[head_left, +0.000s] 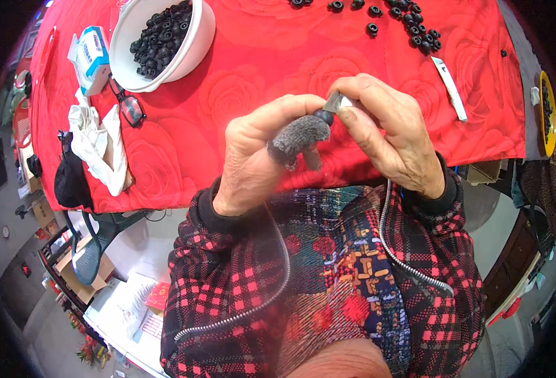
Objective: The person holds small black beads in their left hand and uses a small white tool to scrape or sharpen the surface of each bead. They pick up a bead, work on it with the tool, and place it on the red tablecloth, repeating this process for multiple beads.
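Observation:
My left hand point(246, 148) pinches a small round black part point(323, 116) between thumb and fingers, above the near side of the table. A fuzzy grey finger sleeve point(297, 135) covers one of its fingers. Between the thumb and fingers of my right hand point(391, 132) is a small flat metal blade point(337, 102). Its edge meets the black part or lies right against it; the exact contact is too small to tell. Both hands are close together, fingertips nearly touching.
A white bowl point(204, 38) of black parts point(161, 41) stands at the far left. Beside it are a blue-white box point(92, 60), eyeglasses point(132, 110) and white cloth point(95, 145). Loose black parts point(413, 28) and a white strip point(449, 88) lie far right. A yellow tray point(551, 135) sits beyond.

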`<state>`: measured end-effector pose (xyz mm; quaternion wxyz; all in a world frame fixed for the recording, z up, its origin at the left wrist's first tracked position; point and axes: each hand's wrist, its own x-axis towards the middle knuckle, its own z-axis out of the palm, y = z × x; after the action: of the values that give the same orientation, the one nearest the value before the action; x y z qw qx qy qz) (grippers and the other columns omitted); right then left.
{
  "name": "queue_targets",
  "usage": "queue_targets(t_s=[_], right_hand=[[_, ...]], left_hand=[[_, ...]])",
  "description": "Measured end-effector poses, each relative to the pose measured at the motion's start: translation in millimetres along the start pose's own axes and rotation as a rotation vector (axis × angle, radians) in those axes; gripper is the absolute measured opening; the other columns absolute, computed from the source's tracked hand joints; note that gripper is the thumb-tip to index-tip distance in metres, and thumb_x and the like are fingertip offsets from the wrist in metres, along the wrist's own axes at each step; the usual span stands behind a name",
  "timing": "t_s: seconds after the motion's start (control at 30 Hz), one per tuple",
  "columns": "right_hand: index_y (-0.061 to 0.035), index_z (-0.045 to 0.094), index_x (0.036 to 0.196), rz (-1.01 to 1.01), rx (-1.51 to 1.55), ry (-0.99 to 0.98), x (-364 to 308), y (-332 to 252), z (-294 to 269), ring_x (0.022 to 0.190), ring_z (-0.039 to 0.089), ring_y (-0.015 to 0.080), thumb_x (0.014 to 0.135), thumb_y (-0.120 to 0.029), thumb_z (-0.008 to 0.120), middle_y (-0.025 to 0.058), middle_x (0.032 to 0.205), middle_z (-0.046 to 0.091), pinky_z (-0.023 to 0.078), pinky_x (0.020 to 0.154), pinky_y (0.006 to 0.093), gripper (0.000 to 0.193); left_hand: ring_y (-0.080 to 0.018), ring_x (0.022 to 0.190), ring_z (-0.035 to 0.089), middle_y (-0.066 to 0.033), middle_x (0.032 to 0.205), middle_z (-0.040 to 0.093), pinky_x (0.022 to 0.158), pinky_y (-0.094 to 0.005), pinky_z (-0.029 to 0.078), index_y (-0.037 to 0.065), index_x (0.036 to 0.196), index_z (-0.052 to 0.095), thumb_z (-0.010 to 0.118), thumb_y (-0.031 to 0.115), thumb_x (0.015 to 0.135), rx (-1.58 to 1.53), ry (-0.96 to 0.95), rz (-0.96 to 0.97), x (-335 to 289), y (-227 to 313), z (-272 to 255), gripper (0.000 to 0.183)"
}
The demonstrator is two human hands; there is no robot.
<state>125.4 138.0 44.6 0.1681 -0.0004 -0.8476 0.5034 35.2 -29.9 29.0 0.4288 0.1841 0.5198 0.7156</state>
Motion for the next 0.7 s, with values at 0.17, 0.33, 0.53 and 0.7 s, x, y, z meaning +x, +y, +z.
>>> queue_targets(t_s=[0.17,0.33,0.53,0.7], right_hand=[[0.0014,0.056,0.095,0.001,0.021,-0.030,0,2,-1,0.072,0.060,0.0306,0.084,-0.005,0.055,0.0148,0.080,0.058,0.047,0.062,0.0358,0.013],[0.0016,0.056,0.094,-0.039,0.022,-0.044,-1,9,-3,0.071,0.059,0.0314,0.083,-0.006,0.055,0.0155,0.080,0.058,0.046,0.061,0.0365,0.013],[0.0015,0.055,0.094,-0.052,0.005,-0.088,0,12,-6,0.070,0.058,0.0324,0.082,-0.006,0.057,0.0158,0.079,0.057,0.045,0.060,0.0372,0.014],[0.0014,0.055,0.094,-0.043,0.009,-0.100,-2,17,-6,0.071,0.058,0.0327,0.081,-0.006,0.058,0.0157,0.079,0.057,0.045,0.060,0.0374,0.016]], left_hand=[[-0.0127,0.068,0.059,-0.0084,0.090,0.063,0.053,-0.0251,0.051,-0.004,0.112,0.058,0.058,0.010,0.088,-0.031,-0.017,-0.028,-1,-1,-1,0.028],[-0.0112,0.065,0.060,-0.0056,0.091,0.063,0.057,-0.0215,0.049,-0.002,0.112,0.059,0.055,0.006,0.089,-0.085,-0.029,-0.071,0,-1,-1,0.024],[-0.0145,0.069,0.059,-0.0097,0.090,0.062,0.050,-0.0265,0.052,-0.006,0.111,0.058,0.060,0.014,0.087,-0.024,-0.034,-0.085,2,-1,-3,0.031],[-0.0148,0.069,0.059,-0.0105,0.090,0.062,0.049,-0.0261,0.052,-0.007,0.111,0.058,0.059,0.013,0.088,0.010,-0.011,-0.120,3,-3,-4,0.031]])
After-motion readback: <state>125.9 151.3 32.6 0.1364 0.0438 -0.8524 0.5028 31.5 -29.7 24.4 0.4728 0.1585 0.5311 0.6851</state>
